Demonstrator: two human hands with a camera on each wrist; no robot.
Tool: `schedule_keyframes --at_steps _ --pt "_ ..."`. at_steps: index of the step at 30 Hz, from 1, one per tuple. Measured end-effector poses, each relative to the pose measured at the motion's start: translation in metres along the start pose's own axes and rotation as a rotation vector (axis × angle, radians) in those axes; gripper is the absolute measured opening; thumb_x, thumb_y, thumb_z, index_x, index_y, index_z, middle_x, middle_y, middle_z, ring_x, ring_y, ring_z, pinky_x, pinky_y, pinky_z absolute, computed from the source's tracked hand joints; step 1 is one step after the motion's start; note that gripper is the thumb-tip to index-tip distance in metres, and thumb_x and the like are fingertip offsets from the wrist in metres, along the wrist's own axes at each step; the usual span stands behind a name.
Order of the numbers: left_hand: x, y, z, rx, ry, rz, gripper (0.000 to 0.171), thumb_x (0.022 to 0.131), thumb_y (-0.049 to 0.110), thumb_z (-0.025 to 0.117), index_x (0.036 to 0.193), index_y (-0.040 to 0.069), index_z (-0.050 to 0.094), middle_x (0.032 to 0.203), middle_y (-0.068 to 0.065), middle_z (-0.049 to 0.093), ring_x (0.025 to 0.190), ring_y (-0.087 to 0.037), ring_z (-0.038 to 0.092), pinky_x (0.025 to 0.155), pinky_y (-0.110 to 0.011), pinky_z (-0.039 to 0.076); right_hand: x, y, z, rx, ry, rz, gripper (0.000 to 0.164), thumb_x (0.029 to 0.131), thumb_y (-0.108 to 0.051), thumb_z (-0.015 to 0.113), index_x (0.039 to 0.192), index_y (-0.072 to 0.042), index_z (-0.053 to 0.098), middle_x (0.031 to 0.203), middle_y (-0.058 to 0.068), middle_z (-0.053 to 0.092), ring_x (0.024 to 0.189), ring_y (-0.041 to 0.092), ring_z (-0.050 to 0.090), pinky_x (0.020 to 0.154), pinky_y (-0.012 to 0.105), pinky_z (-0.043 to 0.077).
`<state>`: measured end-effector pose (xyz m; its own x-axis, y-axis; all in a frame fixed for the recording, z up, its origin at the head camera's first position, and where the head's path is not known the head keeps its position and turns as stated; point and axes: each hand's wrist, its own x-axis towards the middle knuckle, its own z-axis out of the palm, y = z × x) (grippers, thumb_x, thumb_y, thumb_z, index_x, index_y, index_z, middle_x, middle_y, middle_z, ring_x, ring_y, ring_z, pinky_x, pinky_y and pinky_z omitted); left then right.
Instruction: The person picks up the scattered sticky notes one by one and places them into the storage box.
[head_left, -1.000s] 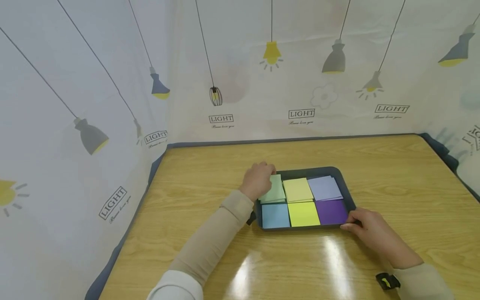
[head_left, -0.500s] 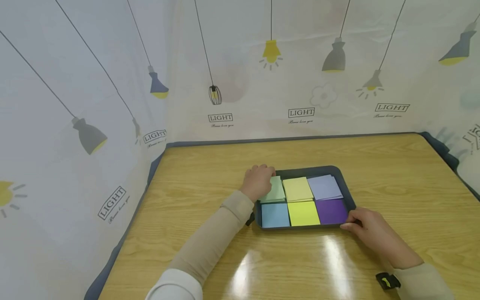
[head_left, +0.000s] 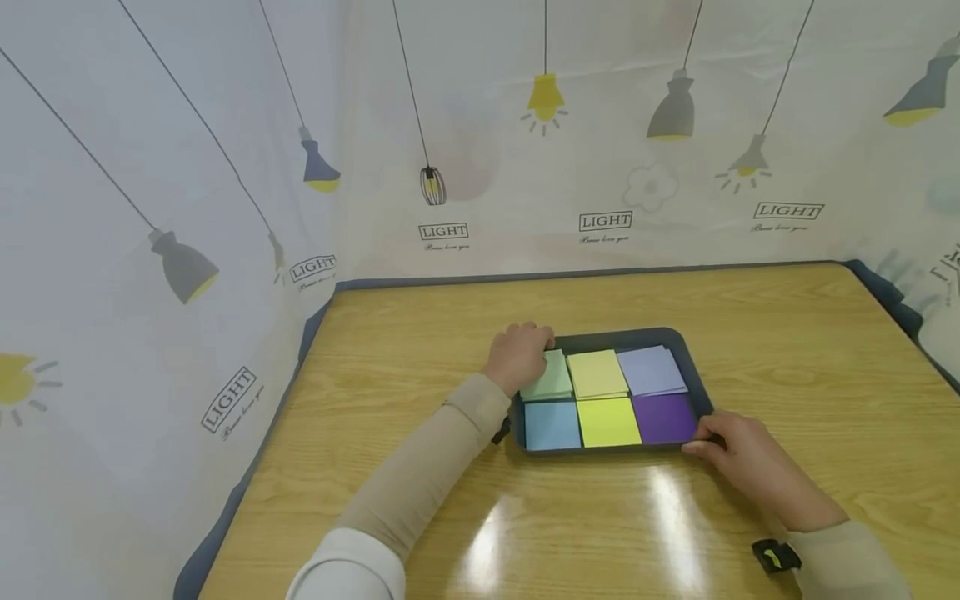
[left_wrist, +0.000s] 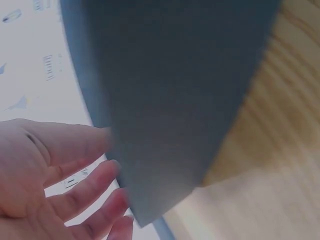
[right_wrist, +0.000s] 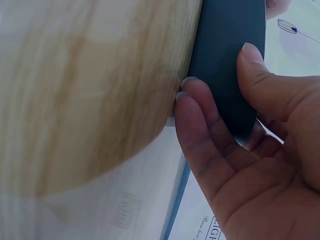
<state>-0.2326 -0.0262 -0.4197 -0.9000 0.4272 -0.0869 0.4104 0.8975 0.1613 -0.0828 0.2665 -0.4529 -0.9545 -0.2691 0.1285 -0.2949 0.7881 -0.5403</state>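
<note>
A dark shallow tray (head_left: 696, 382) lies on the wooden table, filled with squares of coloured paper in two rows. The back row has green (head_left: 553, 379), pale yellow (head_left: 597, 373) and lavender paper (head_left: 652, 371); blue (head_left: 552, 426), bright yellow (head_left: 609, 422) and purple paper (head_left: 665, 418) make up the front row. My left hand (head_left: 517, 358) grips the tray's far left corner and covers part of the green paper. At the near right corner, my right hand (head_left: 738, 454) pinches the tray wall (right_wrist: 225, 55), thumb on one side and fingers on the other.
Around the table (head_left: 390, 367) hangs a pale curtain (head_left: 495, 158) printed with lamps and the word LIGHT. Its dark lower edge runs along the table's back and sides. Bare wood surrounds the tray, and light glares off its near part.
The head view has shifted very slightly. Both hands and the tray keep their places relative to each other.
</note>
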Motion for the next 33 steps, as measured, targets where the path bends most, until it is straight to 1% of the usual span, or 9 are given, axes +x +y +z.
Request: schedule_keyframes --at_steps 4,8,11,16,21,25,29,30,33 --pt "0.0 0.003 -0.01 -0.043 0.029 0.021 0.024 0.086 0.019 0.061 0.11 0.019 0.062 0.104 0.001 0.063 0.084 -0.013 0.053 0.064 -0.031 0.049 0.001 0.001 -0.001 -0.008 -0.006 0.011 0.02 0.078 -0.019 0.07 0.065 -0.02 0.055 0.064 -0.005 0.048 0.059 0.01 0.041 0.052 0.028 0.038" --pt "0.0 0.005 -0.019 -0.076 0.025 0.03 0.023 0.087 0.021 0.061 0.11 0.019 0.062 0.103 0.001 0.062 0.083 -0.011 0.053 0.059 -0.027 0.048 0.003 0.003 -0.001 -0.012 0.005 0.002 0.02 0.078 -0.021 0.071 0.065 -0.019 0.055 0.064 -0.005 0.048 0.059 0.009 0.04 0.051 0.028 0.038" --pt "-0.001 0.006 -0.023 -0.113 0.019 0.028 0.022 0.088 0.02 0.058 0.109 0.019 0.062 0.101 0.003 0.062 0.083 -0.009 0.053 0.06 -0.025 0.048 0.004 0.003 0.0 -0.007 0.008 -0.005 0.02 0.078 -0.023 0.07 0.065 -0.02 0.055 0.064 -0.005 0.048 0.059 0.009 0.04 0.051 0.028 0.037" --pt "-0.002 0.004 -0.027 -0.212 0.024 0.019 0.021 0.09 0.02 0.054 0.109 0.017 0.063 0.097 0.005 0.063 0.081 -0.006 0.053 0.062 -0.024 0.048 0.006 0.004 0.0 -0.007 0.003 -0.002 0.019 0.078 -0.022 0.071 0.065 -0.02 0.056 0.065 -0.005 0.049 0.06 0.009 0.041 0.052 0.029 0.038" --pt "-0.01 0.001 -0.03 -0.299 0.056 0.014 0.018 0.09 0.02 0.054 0.106 0.017 0.063 0.094 0.004 0.062 0.077 -0.008 0.053 0.059 -0.025 0.048 0.01 0.004 0.001 -0.01 -0.002 -0.004 0.019 0.078 -0.022 0.07 0.066 -0.019 0.056 0.065 -0.005 0.05 0.06 0.009 0.041 0.053 0.029 0.039" --pt "-0.019 -0.003 -0.029 -0.324 0.09 0.021 0.015 0.091 0.024 0.054 0.101 0.018 0.063 0.091 0.005 0.062 0.076 -0.007 0.053 0.062 -0.026 0.049 0.011 0.004 0.0 -0.012 -0.024 0.002 0.017 0.078 -0.021 0.07 0.067 -0.018 0.057 0.066 -0.004 0.051 0.061 0.01 0.042 0.054 0.031 0.04" --pt "-0.028 -0.008 -0.027 -0.354 0.101 0.036 0.015 0.091 0.026 0.053 0.097 0.017 0.064 0.088 0.006 0.061 0.076 -0.007 0.053 0.065 -0.026 0.049 0.009 0.003 -0.001 -0.003 -0.073 0.023 0.008 0.079 -0.019 0.069 0.079 -0.013 0.063 0.076 0.0 0.059 0.069 0.013 0.05 0.061 0.035 0.047" --pt "-0.03 -0.009 -0.026 -0.365 0.097 0.041 0.015 0.092 0.026 0.053 0.096 0.017 0.064 0.087 0.006 0.061 0.076 -0.007 0.053 0.066 -0.026 0.049 0.008 0.003 -0.002 0.003 -0.09 0.035 0.011 0.08 -0.02 0.069 0.085 -0.011 0.065 0.081 0.002 0.061 0.071 0.013 0.052 0.063 0.036 0.049" --pt "-0.037 -0.013 -0.026 -0.401 0.085 0.06 0.015 0.092 0.027 0.052 0.094 0.017 0.063 0.084 0.006 0.06 0.073 -0.009 0.053 0.063 -0.027 0.049 0.006 0.0 -0.007 0.01 -0.119 0.063 0.032 0.081 -0.028 0.068 0.104 -0.007 0.064 0.098 0.012 0.063 0.078 0.016 0.057 0.067 0.041 0.053"
